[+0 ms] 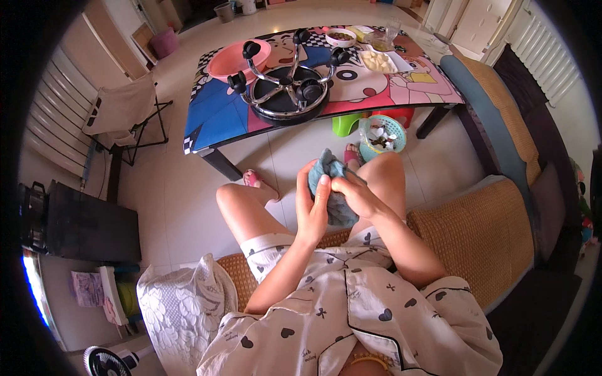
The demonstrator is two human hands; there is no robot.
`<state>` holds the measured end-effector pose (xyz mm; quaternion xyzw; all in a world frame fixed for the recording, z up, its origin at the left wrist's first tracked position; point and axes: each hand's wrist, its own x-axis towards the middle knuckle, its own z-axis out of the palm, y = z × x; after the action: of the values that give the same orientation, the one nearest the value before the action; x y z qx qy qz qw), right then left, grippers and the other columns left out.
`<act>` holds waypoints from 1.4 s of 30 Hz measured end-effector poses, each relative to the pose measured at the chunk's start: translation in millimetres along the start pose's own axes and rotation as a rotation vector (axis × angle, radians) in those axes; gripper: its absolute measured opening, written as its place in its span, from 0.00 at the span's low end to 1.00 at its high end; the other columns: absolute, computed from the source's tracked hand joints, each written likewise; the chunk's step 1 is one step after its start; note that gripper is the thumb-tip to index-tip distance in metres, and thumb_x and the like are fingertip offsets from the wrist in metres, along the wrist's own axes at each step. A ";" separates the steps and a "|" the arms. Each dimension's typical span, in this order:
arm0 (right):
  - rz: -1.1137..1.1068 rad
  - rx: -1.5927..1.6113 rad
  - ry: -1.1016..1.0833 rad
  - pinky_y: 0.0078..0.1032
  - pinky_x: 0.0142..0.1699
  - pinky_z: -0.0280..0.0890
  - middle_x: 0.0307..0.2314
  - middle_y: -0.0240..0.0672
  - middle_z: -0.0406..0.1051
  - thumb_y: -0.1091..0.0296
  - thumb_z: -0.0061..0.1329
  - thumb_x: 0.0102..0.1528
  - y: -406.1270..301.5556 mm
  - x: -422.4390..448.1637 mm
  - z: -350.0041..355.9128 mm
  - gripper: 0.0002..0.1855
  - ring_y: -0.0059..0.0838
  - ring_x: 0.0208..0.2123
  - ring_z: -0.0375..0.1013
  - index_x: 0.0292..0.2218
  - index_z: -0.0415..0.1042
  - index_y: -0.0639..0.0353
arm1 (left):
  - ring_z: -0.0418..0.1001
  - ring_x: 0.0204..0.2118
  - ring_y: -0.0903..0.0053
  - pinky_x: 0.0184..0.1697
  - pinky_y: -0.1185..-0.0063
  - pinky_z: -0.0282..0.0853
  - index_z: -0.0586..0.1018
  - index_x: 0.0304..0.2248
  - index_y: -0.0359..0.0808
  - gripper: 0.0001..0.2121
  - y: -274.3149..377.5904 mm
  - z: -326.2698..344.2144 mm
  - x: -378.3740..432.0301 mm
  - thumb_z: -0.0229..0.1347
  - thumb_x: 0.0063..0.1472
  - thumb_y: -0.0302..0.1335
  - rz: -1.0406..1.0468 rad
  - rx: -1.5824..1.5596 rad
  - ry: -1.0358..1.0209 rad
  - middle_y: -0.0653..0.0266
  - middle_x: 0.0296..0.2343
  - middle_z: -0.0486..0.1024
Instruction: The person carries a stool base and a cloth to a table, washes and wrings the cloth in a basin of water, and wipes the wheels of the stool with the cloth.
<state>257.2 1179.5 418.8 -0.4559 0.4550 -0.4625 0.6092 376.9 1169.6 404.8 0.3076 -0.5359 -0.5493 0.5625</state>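
Between my knees I hold a crumpled blue-grey cloth (342, 214) in both hands. My left hand (311, 202) grips its left side, thumb pressed on the front. From the right, my right hand (358, 193) pinches the cloth with its thumb close to the left thumb. A fold of the cloth sticks up above the fingers. Beyond my hands, an upturned swivel-chair base (286, 83) lies on the low table (221, 120). Its chrome legs end in black casters, and a round black seat or cushion is underneath.
On the table are a pink basin (221, 63), a bowl of dark fruit (340, 37) and a plate of pale pieces (376, 62). A teal waste basket (383, 136) and a green stool (345, 126) stand under its front edge. A folding chair (124, 110) is at left, a sofa (475, 225) at right.
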 end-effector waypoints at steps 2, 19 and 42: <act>0.007 -0.146 -0.057 0.20 0.41 0.59 0.31 0.29 0.66 0.64 0.37 0.54 -16.0 1.9 -7.3 0.14 0.18 0.33 0.63 0.38 0.65 0.64 | 0.64 0.39 0.82 0.44 0.83 0.59 0.64 0.45 0.33 0.17 -6.9 -7.8 10.5 0.52 0.57 0.25 -0.013 -0.017 0.000 0.65 0.37 0.67; -0.377 0.478 0.805 0.30 0.44 0.64 0.22 0.40 0.67 0.72 0.51 0.35 -14.5 134.0 -70.1 0.16 0.38 0.24 0.67 0.30 0.70 0.66 | 0.66 0.28 0.73 0.35 0.77 0.61 0.72 0.33 0.32 0.12 -69.0 -61.0 206.2 0.48 0.45 0.21 0.724 0.293 -0.181 0.60 0.27 0.72; -0.633 -0.719 0.707 0.31 0.45 0.61 0.38 0.42 0.64 0.64 0.54 0.45 29.2 197.8 -43.1 0.27 0.33 0.40 0.65 0.43 0.60 0.64 | 0.72 0.33 0.66 0.40 0.76 0.66 0.73 0.40 0.31 0.24 -101.9 -43.6 238.3 0.61 0.41 0.29 0.375 0.417 -0.277 0.56 0.31 0.73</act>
<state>250.7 984.7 356.7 -0.5655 0.6004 -0.5622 0.0605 346.2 912.1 362.4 0.2347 -0.7560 -0.3509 0.5003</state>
